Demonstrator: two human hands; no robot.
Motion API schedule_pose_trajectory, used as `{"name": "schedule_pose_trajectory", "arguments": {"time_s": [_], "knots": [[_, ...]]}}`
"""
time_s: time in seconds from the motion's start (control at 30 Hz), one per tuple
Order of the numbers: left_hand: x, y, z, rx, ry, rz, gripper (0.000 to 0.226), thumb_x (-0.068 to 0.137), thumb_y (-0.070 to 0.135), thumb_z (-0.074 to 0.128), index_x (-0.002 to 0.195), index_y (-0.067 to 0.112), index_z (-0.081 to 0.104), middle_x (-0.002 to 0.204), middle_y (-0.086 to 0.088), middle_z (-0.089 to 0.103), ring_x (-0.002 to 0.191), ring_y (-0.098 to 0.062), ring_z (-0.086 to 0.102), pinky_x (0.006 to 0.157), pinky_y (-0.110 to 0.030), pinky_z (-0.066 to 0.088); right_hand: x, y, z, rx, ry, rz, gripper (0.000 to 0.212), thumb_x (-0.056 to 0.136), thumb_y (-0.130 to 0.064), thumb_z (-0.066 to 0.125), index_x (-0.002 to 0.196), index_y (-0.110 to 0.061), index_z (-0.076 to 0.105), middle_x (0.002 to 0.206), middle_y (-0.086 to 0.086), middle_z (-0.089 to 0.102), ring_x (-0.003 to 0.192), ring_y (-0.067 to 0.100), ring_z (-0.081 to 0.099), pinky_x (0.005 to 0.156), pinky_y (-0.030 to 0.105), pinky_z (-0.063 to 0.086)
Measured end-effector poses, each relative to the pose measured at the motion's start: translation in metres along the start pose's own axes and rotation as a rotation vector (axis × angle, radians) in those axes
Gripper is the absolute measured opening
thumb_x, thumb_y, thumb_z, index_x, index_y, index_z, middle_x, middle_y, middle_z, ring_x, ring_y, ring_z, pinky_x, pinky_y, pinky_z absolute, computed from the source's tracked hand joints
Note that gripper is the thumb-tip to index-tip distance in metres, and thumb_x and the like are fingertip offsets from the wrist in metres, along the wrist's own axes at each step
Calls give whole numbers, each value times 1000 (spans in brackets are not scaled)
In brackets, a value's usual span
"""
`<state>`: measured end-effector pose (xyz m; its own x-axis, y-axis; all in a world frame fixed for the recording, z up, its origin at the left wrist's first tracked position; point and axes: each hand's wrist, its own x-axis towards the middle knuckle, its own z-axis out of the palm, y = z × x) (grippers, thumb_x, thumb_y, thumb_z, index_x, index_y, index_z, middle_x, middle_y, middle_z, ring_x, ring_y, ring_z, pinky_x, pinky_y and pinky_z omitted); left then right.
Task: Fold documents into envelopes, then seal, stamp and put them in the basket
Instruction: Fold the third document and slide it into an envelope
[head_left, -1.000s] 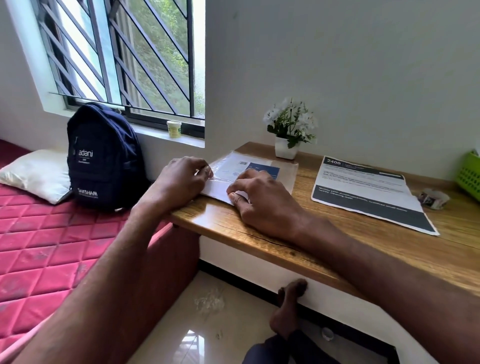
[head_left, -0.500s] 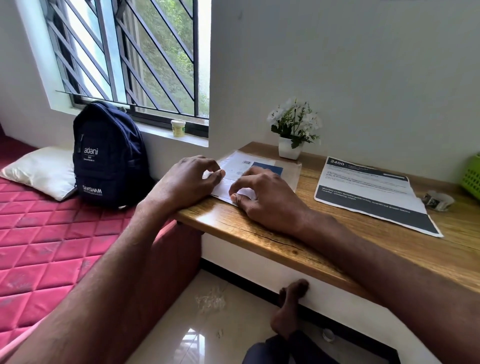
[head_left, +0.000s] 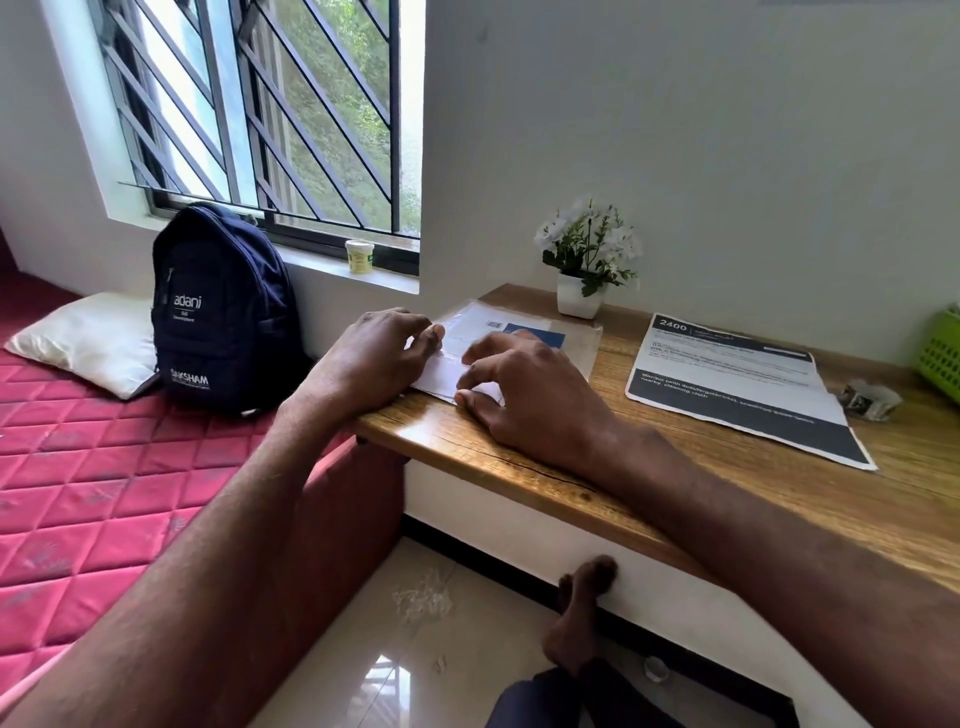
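Observation:
A folded white document (head_left: 441, 371) lies at the left end of the wooden desk (head_left: 675, 483), on top of a clear plastic envelope (head_left: 576, 338) with a blue label. My left hand (head_left: 371, 358) pinches the document's left edge between thumb and fingertips. My right hand (head_left: 524, 395) rests on its right part, with arched fingers and thumb pressing the paper down. Most of the document is hidden under my hands. A green basket (head_left: 940, 353) stands at the desk's far right edge.
A large printed sheet (head_left: 743, 384) lies mid-desk, with a small crumpled object (head_left: 870, 397) to its right. A white flower pot (head_left: 579, 301) stands at the back. Left of the desk are a navy backpack (head_left: 223, 312), a pillow (head_left: 88, 338) and a red mattress (head_left: 104, 467).
My right fingers have spread and arched a little on the paper. Both hands stay at the same spot on the document.

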<state>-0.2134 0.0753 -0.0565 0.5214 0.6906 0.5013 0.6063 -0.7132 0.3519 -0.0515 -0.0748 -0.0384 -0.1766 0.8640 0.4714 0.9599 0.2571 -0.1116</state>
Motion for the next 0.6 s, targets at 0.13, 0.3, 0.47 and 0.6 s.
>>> {"name": "schedule_pose_trajectory", "arguments": {"time_s": [0.13, 0.3, 0.47, 0.6], "knots": [[-3, 3, -3, -30, 63, 1, 42, 108, 47, 42, 104, 23, 77, 106, 0, 71, 103, -25, 64, 89, -40, 48, -1, -4, 0, -110, 103, -125, 24, 99, -33, 60, 107, -17, 77, 123, -1, 68, 114, 18, 59, 94, 46, 51], [-8, 3, -14, -666, 33, -93, 71, 106, 63, 29, 101, 16, 82, 103, 3, 80, 104, -16, 73, 98, -37, 49, -6, 1, -7, -18, 341, -93, 17, 102, -26, 56, 104, -16, 69, 106, -2, 68, 98, 15, 60, 85, 37, 51], [-8, 18, -35, -941, 98, 29, 57, 113, 37, 33, 93, 16, 82, 98, 3, 82, 101, -10, 76, 95, -19, 52, -14, 20, -41, 692, 488, 100, 16, 100, -15, 61, 94, -23, 72, 90, -8, 71, 86, 7, 63, 74, 18, 48], [13, 58, -55, -826, -72, 205, 48, 108, 47, 43, 112, 14, 78, 111, 4, 80, 108, -11, 74, 98, -29, 53, -21, 46, -79, 1252, 438, 124, 19, 102, -15, 53, 93, -17, 69, 84, -5, 67, 80, 11, 57, 71, 26, 49]]}}
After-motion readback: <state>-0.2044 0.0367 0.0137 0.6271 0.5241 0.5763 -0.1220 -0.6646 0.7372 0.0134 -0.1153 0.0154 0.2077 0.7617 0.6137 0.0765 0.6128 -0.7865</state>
